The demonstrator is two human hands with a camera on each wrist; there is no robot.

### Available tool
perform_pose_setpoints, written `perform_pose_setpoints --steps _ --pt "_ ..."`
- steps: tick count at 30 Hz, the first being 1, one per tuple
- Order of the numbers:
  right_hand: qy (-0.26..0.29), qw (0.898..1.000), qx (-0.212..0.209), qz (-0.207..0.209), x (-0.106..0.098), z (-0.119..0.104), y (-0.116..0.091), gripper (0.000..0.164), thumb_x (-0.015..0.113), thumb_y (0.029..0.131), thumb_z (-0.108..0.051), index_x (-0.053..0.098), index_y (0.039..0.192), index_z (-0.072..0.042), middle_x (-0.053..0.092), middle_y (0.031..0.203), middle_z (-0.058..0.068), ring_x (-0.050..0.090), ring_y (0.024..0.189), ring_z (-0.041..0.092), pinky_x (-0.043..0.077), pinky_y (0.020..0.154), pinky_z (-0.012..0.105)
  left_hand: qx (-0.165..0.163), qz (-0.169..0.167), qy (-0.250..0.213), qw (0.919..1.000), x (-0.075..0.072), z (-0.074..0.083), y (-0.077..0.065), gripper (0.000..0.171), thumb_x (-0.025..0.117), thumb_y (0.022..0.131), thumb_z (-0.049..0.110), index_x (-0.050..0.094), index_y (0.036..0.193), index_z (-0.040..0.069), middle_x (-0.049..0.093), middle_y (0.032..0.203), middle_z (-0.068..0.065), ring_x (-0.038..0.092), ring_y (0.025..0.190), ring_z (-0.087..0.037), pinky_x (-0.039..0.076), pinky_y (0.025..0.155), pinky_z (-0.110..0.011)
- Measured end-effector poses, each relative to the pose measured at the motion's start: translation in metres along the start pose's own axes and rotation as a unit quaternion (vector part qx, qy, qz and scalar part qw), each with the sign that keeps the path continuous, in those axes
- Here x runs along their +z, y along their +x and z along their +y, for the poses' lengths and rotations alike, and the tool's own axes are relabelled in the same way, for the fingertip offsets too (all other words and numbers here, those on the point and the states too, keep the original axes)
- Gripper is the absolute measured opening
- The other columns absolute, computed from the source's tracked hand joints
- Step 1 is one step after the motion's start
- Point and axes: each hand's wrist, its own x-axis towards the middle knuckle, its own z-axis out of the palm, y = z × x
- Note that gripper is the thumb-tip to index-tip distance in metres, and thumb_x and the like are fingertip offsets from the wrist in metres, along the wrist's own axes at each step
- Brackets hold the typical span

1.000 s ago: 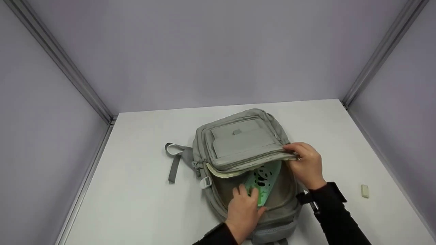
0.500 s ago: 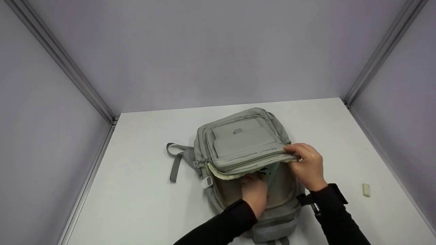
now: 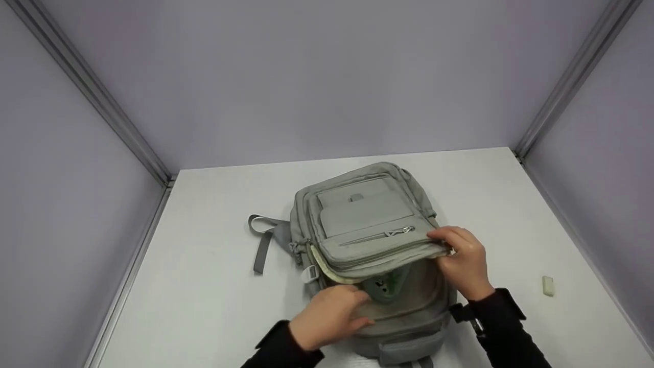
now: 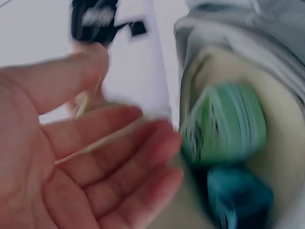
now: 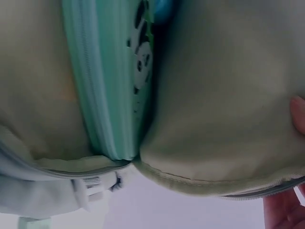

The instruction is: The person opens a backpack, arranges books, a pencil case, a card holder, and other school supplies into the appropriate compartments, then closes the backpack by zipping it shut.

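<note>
A grey-green backpack (image 3: 368, 209) lies on the white table, its main compartment partly unzipped. My right hand (image 3: 465, 263) pinches the edge of the front flap (image 3: 378, 253) and holds it up. Inside sits a green zippered case (image 5: 112, 86) with a panda print, partly covered by the flap in the head view. Below it in the left wrist view is a blurred blue object (image 4: 240, 195), its kind unclear. My left hand (image 3: 329, 314) is at the lower left of the opening, fingers loosely extended, with nothing in it (image 4: 105, 167).
A small pale block (image 3: 547, 286) lies on the table (image 3: 219, 286) to the right of the bag. A grey strap (image 3: 263, 250) spreads out at the bag's left. Panel walls (image 3: 327, 82) stand behind and at both sides.
My left hand went into the bag beside the panda case, then came back out to the lower left. The right hand has lowered the flap slightly, and a zipped front pocket now shows.
</note>
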Motion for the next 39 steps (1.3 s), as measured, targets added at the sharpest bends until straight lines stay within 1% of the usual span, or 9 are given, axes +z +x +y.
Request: perform_pose_setpoints --steps 2,6,9,12,18,24,29,33,39 --pt "0.006 1.000 0.003 -0.006 -0.001 -0.001 -0.010 0.040 0.057 0.065 0.022 0.074 0.090 -0.004 0.068 0.092 0.013 0.058 0.085 0.020 0.039 0.078 0.015 -0.022 0.022 -0.041 0.9987 -0.008 -0.018 -0.015 0.019 0.074 0.088 0.031 0.072 0.097 0.014 0.070 0.086 0.003 0.064 0.078 -0.010 0.051 0.070 -0.024" --pt "0.012 0.999 0.006 -0.032 -0.004 -0.001 -0.036 0.044 0.055 0.064 0.024 0.072 0.095 -0.003 0.066 0.099 0.015 0.057 0.096 0.022 0.037 0.094 0.009 -0.121 0.066 -0.077 0.9874 -0.016 -0.055 -0.032 0.013 0.074 0.088 0.022 0.073 0.092 0.010 0.072 0.088 -0.003 0.067 0.081 -0.016 0.054 0.072 -0.031" --pt "-0.003 0.999 0.010 -0.050 -0.002 0.001 -0.057 0.047 0.056 0.061 0.024 0.070 0.097 -0.002 0.065 0.102 0.016 0.056 0.101 0.024 0.034 0.100 0.008 -0.188 0.104 -0.064 0.9746 -0.011 -0.084 -0.035 0.015 0.074 0.088 0.018 0.074 0.096 0.006 0.072 0.094 -0.009 0.069 0.086 -0.023 0.056 0.075 -0.037" --pt "-0.023 0.997 0.023 -0.070 0.000 0.002 -0.075 0.048 0.059 0.058 0.025 0.070 0.097 -0.001 0.065 0.105 0.017 0.056 0.102 0.026 0.032 0.099 0.008 -0.227 0.131 -0.059 0.9632 0.003 -0.108 -0.030 0.020 0.072 0.089 0.013 0.072 0.107 0.003 0.070 0.103 -0.014 0.069 0.096 -0.030 0.055 0.081 -0.043" --pt "-0.061 0.989 0.065 -0.114 0.003 -0.001 -0.099 0.050 0.074 0.058 0.022 0.069 0.102 -0.002 0.065 0.114 0.016 0.058 0.107 0.029 0.030 0.100 0.006 -0.244 0.171 -0.075 0.9516 0.039 -0.139 -0.011 0.034 0.067 0.092 0.009 0.064 0.125 0.002 0.065 0.115 -0.023 0.063 0.105 -0.040 0.051 0.090 -0.051" --pt "-0.070 0.986 0.088 -0.128 0.003 -0.007 -0.111 0.054 0.078 0.061 0.017 0.067 0.110 -0.001 0.063 0.122 0.019 0.055 0.114 0.031 0.024 0.103 0.005 -0.250 0.190 -0.082 0.9459 0.059 -0.145 0.008 0.028 0.067 0.093 0.011 0.067 0.120 0.004 0.064 0.113 -0.022 0.061 0.106 -0.039 0.052 0.087 -0.050" --pt "-0.068 0.984 0.078 -0.143 0.003 -0.014 -0.117 0.056 0.084 0.066 0.001 0.066 0.119 -0.004 0.057 0.130 0.023 0.047 0.121 0.033 0.030 0.104 0.032 -0.250 0.219 -0.058 0.9416 0.065 -0.144 0.019 0.018 0.068 0.092 0.013 0.071 0.109 0.006 0.064 0.105 -0.018 0.061 0.099 -0.036 0.050 0.086 -0.047" --pt "-0.060 0.983 0.054 -0.165 0.005 -0.023 -0.121 0.062 0.088 0.071 -0.022 0.064 0.128 -0.012 0.055 0.135 0.021 0.036 0.131 0.031 0.024 0.098 0.055 -0.242 0.241 -0.044 0.9388 0.065 -0.143 0.022 0.010 0.069 0.092 0.013 0.071 0.100 0.006 0.063 0.101 -0.016 0.060 0.096 -0.033 0.048 0.085 -0.044" --pt "-0.062 0.974 0.003 -0.216 0.011 -0.033 -0.123 0.079 0.084 0.068 -0.051 0.059 0.138 -0.025 0.054 0.141 0.015 0.035 0.133 0.026 0.024 0.095 0.053 -0.209 0.275 0.025 0.9381 0.067 -0.137 0.020 0.012 0.073 0.088 0.012 0.062 0.085 0.007 0.061 0.087 -0.011 0.057 0.083 -0.030 0.046 0.075 -0.042"
